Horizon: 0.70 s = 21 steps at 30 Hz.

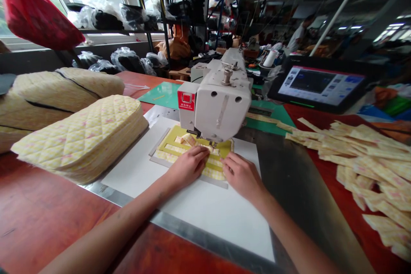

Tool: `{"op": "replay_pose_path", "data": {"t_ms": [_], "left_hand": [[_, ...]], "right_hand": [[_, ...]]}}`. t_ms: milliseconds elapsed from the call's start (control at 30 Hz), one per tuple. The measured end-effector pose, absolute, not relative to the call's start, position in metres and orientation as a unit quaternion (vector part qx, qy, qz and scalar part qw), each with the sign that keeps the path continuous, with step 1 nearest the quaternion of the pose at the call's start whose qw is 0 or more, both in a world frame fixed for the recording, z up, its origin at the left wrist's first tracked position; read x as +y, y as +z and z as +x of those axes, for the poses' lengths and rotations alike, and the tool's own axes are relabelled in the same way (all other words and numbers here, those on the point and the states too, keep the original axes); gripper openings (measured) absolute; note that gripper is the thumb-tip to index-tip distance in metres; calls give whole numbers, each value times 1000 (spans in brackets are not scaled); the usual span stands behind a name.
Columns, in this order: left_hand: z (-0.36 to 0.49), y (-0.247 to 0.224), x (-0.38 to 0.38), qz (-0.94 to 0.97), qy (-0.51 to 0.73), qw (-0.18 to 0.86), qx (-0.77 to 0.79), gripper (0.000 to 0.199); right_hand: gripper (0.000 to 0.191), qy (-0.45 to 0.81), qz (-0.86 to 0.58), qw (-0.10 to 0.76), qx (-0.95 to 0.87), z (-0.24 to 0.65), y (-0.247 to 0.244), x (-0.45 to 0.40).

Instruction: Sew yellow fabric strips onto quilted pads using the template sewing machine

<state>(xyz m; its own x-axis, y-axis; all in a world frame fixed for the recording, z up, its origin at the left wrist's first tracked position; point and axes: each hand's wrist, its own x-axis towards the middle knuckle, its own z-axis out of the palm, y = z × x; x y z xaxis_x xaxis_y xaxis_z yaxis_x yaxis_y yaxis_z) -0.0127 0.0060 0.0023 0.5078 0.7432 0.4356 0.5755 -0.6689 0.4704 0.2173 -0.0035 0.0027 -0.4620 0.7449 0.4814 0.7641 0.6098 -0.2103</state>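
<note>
My left hand and my right hand press down on a quilted yellow fabric piece, one on each side of it. The fabric lies in a yellow sewing template on a white board. Folded strips of the fabric bunch up under the presser foot of a white industrial sewing machine. My fingertips stop just short of the foot, and the needle is hidden. To my left stands a stack of quilted yellow pieces.
The red tabletop has a metal-edged insert around the board. A heap of cut quilted strips lies to the right, behind it a control touchscreen. Bulky quilted bundles sit far left, a green cutting mat behind the machine, and a person stands in the distance.
</note>
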Motion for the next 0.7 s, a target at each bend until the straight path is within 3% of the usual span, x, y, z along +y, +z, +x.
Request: {"op": "replay_pose_path", "data": {"t_ms": [267,567,700], "left_hand": [[-15,0,6,854,319,129,389,33],[0,18,-31,870,311,134,358,23],[-1,27,-58,854,359,125,356,28]], "right_hand": [[26,-6,-444,250,-861,219,7,-2],[26,1,-495,113,-862,240,41,-10],[30,2,-527,123,-841,283,40,-22]]}}
